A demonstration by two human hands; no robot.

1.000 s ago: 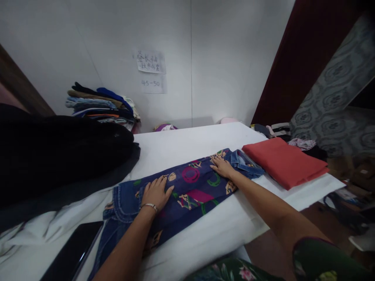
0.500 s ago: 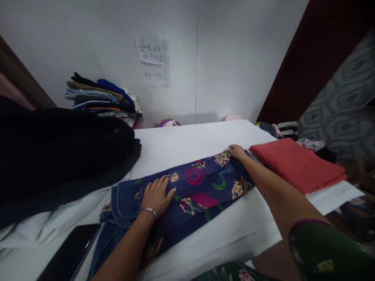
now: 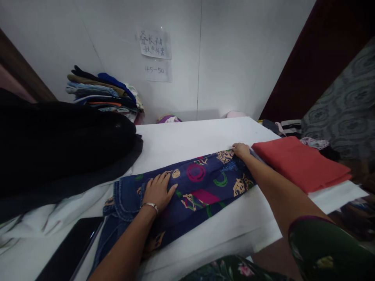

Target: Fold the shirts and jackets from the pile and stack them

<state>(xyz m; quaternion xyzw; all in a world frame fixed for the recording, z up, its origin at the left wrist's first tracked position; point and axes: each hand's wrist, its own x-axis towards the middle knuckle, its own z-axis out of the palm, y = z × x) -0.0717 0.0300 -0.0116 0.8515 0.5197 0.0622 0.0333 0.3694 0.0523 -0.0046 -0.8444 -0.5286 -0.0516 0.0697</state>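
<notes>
A navy garment (image 3: 202, 187) with magenta, green and tan prints lies spread in a long strip on the white table, denim parts with stitched seams at its left end. My left hand (image 3: 158, 191), wearing a metal bracelet at the wrist, rests flat on the cloth near those denim parts, fingers stretched out. At the garment's far right edge, my right hand (image 3: 241, 150) has its fingers closed on the fabric. Part of the garment's near left side is hidden under my left forearm.
A folded red cloth (image 3: 299, 164) lies right of my right forearm. Black clothing (image 3: 64, 144) is heaped at left, with a phone (image 3: 70, 249) in front of it. Folded clothes (image 3: 102, 93) are stacked against the wall. The white table (image 3: 193, 136) ends at the right.
The view has shifted slightly, so everything sits a little differently in frame. Both hands keep their places on the garment, with no clear movement of the cloth.
</notes>
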